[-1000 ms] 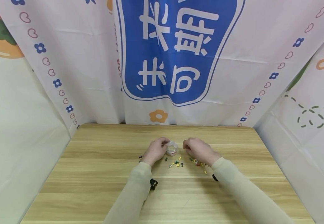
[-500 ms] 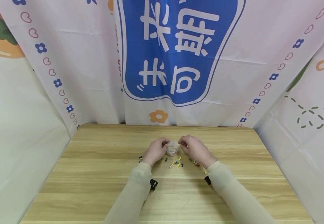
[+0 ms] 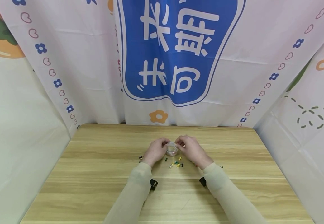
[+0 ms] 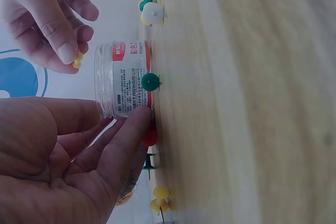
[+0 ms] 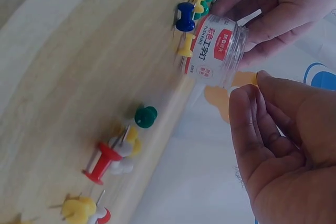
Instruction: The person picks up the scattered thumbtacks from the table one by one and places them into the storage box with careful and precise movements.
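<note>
A small clear plastic jar (image 3: 172, 152) with a red and white push-pin label stands upright on the table. My left hand (image 3: 154, 151) holds it from the left, thumb at the rim and fingers along the side and base. Just over the jar's open mouth, my right hand (image 3: 191, 150) pinches a yellow push pin (image 4: 77, 60) between thumb and forefinger. Close by the jar lie a dark blue push pin (image 5: 185, 17) and a green push pin (image 4: 150, 82).
Several loose push pins (image 3: 176, 164) lie in front of the jar on the wooden table (image 3: 94, 186). More, including a red push pin (image 5: 102, 162), lie under the right forearm. A printed white curtain (image 3: 94, 77) hangs behind the table's far edge.
My right hand has moved left from beside the jar to its mouth, carrying the yellow push pin. The left hand and the jar have stayed put.
</note>
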Available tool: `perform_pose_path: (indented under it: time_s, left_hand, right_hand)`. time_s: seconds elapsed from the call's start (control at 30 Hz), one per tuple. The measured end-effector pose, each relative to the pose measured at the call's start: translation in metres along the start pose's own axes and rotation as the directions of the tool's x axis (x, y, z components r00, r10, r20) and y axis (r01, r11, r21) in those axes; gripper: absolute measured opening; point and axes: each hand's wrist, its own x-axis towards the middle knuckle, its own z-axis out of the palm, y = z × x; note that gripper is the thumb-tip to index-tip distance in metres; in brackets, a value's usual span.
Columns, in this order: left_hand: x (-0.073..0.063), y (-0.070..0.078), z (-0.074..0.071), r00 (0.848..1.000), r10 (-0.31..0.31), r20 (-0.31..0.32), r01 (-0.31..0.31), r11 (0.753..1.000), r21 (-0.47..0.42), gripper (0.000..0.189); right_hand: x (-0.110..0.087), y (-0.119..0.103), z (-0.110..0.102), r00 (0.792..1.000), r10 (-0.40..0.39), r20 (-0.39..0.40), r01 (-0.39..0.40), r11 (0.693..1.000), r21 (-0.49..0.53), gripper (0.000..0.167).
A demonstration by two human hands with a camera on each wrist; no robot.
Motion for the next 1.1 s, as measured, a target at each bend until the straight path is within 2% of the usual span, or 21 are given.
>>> perform_pose_path:
  time_s: [0.33, 1.1]
  left_hand:
    - [0.001, 0.0, 0.001, 1.0, -0.013, 0.001, 0.013, 1.0, 0.005, 0.031]
    - [0.003, -0.001, 0.003, 1.0, -0.024, -0.012, 0.024, 0.999, 0.023, 0.03]
  right_hand:
    - [-0.002, 0.002, -0.006, 1.0, 0.022, 0.022, -0.022, 1.0, -0.016, 0.015]
    - [-0.013, 0.03, -0.047, 0.991, 0.012, 0.13, 0.014, 0.98, -0.199, 0.015]
